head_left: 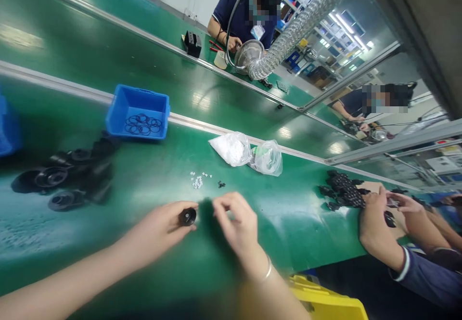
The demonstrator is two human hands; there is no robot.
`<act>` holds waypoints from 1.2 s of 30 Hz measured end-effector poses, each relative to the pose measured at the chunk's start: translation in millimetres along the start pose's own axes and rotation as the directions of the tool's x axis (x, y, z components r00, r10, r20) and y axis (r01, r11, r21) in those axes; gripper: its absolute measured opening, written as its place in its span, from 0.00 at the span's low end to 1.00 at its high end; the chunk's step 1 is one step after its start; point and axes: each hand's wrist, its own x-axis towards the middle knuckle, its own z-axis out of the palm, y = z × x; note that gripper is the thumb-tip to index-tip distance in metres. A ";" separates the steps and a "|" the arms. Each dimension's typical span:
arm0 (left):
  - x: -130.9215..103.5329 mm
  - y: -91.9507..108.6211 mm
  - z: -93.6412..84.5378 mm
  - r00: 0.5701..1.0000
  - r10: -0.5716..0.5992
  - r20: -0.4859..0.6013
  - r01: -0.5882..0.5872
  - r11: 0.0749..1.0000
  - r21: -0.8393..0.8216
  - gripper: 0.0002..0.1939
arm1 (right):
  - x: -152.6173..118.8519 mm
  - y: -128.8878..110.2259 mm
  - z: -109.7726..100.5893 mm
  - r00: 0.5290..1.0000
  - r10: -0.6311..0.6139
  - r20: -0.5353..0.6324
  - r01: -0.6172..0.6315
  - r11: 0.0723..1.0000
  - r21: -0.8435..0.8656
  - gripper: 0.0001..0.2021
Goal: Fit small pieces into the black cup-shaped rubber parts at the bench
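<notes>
My left hand (166, 226) is closed around a small black round part (188, 217), its hollow end facing me. To the right, apart from that part, my right hand (238, 219) hovers over the bench with thumb and forefinger pinched together. Whatever may be between those fingertips is too small to make out. Beyond my hands lie a scatter of small white pieces (198, 182) and a little cluster of tiny black pieces (221, 184) on the green bench top (288, 214).
A blue bin (137, 113) holds black rubber rings (143, 124). Black round housings (65, 178) are heaped at left. Clear plastic bags (233, 149) lie against the metal rail. Co-workers' hands (382, 214) work at right near black parts (341, 190). A yellow crate (325, 300) stands below the bench edge.
</notes>
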 end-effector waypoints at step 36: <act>3.4 -6.8 -3.1 1.000 0.007 0.027 -0.006 1.000 -0.017 0.18 | -1.8 -18.7 23.9 0.966 -0.128 0.227 0.090 0.981 0.170 0.09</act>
